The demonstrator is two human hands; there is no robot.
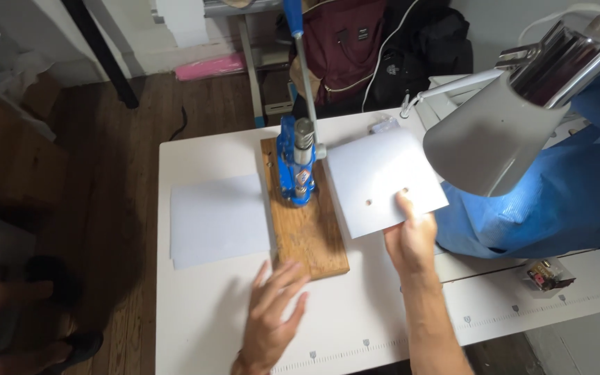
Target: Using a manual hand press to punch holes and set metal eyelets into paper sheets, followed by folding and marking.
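Note:
A blue hand press (295, 161) with a long upright lever stands on a wooden base board (310, 232) on a white table (203, 312). My right hand (410, 236) pinches the near edge of a white sheet (380, 177) that has two small punched holes and lies to the right of the press. My left hand (272, 312) hovers flat with fingers spread, just in front of the board's near edge, holding nothing. A stack of white sheets (217, 219) lies to the left of the board.
A grey lamp shade (487, 139) hangs over the table's right side above blue fabric (557, 201). A small packet (548, 274) lies near the ruler-marked front edge. Bags (376, 48) sit behind the table. Dark wooden floor lies to the left.

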